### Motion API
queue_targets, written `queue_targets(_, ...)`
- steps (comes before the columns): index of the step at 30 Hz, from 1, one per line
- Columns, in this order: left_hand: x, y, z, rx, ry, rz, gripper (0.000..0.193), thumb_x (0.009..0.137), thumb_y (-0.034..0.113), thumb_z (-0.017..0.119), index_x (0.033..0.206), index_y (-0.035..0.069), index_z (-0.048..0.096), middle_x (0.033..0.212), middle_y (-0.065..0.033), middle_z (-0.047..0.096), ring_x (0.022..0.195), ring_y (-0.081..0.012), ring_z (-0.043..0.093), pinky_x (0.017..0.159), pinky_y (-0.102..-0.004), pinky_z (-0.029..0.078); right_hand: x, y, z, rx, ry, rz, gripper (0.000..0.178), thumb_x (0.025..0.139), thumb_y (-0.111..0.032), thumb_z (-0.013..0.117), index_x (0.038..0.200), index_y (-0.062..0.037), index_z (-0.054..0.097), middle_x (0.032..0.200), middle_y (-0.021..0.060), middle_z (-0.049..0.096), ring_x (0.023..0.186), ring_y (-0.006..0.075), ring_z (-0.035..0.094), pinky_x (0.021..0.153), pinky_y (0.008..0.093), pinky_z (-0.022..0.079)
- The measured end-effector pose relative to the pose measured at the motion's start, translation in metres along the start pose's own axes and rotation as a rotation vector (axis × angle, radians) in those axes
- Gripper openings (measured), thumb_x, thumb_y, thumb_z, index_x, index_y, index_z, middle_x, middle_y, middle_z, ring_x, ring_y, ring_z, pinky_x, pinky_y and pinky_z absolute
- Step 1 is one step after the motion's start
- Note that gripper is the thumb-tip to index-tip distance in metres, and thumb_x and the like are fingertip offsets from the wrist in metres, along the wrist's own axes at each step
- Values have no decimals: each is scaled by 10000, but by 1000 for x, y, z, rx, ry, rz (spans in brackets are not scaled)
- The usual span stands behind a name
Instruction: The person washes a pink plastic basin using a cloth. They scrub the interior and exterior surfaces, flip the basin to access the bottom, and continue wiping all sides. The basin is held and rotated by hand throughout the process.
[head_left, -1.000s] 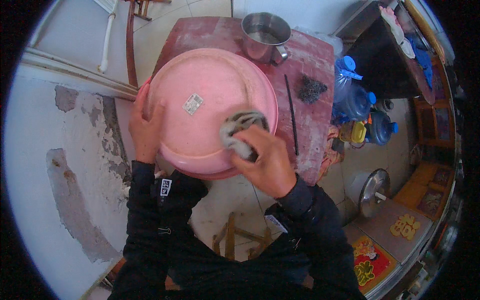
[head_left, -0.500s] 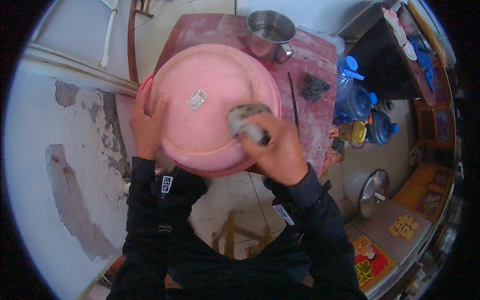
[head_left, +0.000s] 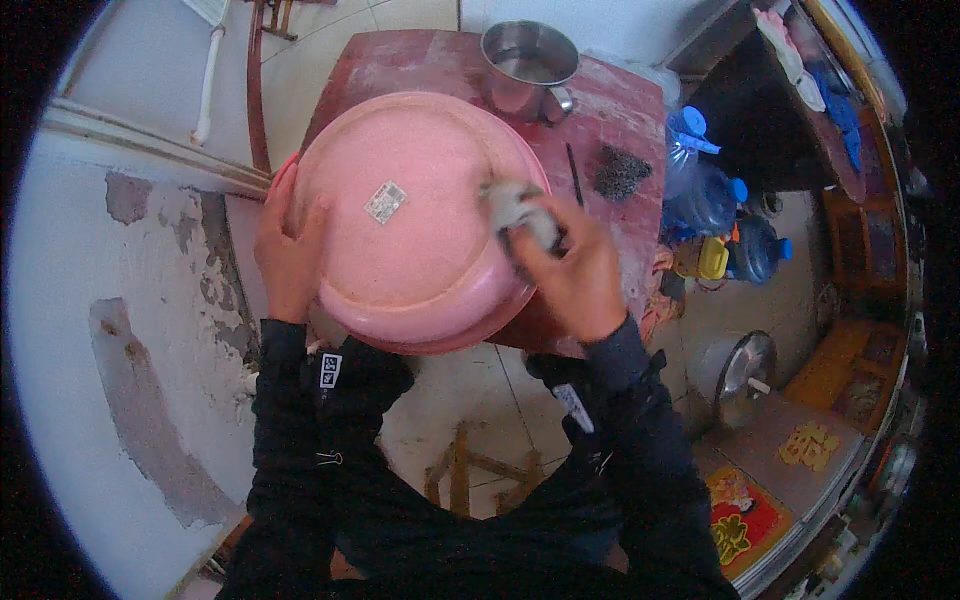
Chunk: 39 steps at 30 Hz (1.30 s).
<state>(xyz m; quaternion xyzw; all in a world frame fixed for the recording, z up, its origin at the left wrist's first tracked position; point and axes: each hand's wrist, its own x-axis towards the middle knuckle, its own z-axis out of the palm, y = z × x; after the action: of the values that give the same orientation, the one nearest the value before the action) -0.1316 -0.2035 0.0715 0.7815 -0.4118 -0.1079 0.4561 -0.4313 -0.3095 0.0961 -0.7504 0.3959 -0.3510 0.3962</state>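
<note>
A pink plastic basin (head_left: 420, 240) lies bottom up on a dark red table (head_left: 400, 60), its near part jutting past the table's front edge. Stuck on its base is a small white label (head_left: 386, 202). My left hand (head_left: 290, 245) grips the basin's left rim, thumb over the side and fingers at the edge. In my right hand (head_left: 580, 265) is a bunched grey-white rag (head_left: 520, 210), pressed to the right part of the basin's base. The rag is slightly blurred, and part of it is hidden by my fingers.
Behind the basin stands a metal mug (head_left: 530, 65) holding some liquid. A dark thin stick (head_left: 574, 172) and a dark scouring pad (head_left: 622, 172) lie to its right. Large water bottles (head_left: 712, 195) stand beyond the table's right side. A wooden stool (head_left: 460, 470) sits below.
My right hand has moved the rag a little to the right and up along the basin's base. My left hand keeps its grip on the rim.
</note>
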Motion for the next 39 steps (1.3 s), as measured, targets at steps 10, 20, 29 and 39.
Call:
queue_targets(10,1,7,-1,30,-8,18,552,948,146,720,1474,71,569,1421,-133,635,1300,-218,590,1115,-364,447,-16,64,-5,184,-183,478,329,964,-174,652,1171,79,614,739,177,696,473,262,683,417,388,550)
queue_targets(20,0,0,-3,32,-11,-24,563,948,174,729,1473,53,563,1417,-140,639,1290,-222,602,1099,-358,456,-4,12,-10,411,-64,267,246,961,-131,700,1126,39,636,869,99,683,632,159,685,486,319,565)
queue_targets(29,0,-4,0,28,16,-8,570,960,239,730,1471,52,562,1409,-146,643,1274,-236,616,1085,-360,471,-45,44,-3,77,-257,412,282,905,-129,737,1100,36,618,829,111,659,755,167,695,556,351,546)
queue_targets(39,2,-7,-4,119,9,48,548,977,248,720,1463,45,569,1420,-164,633,1285,-237,614,1090,-362,472,-33,21,2,312,-111,342,270,947,-92,694,1162,44,603,928,78,681,628,127,666,444,286,545)
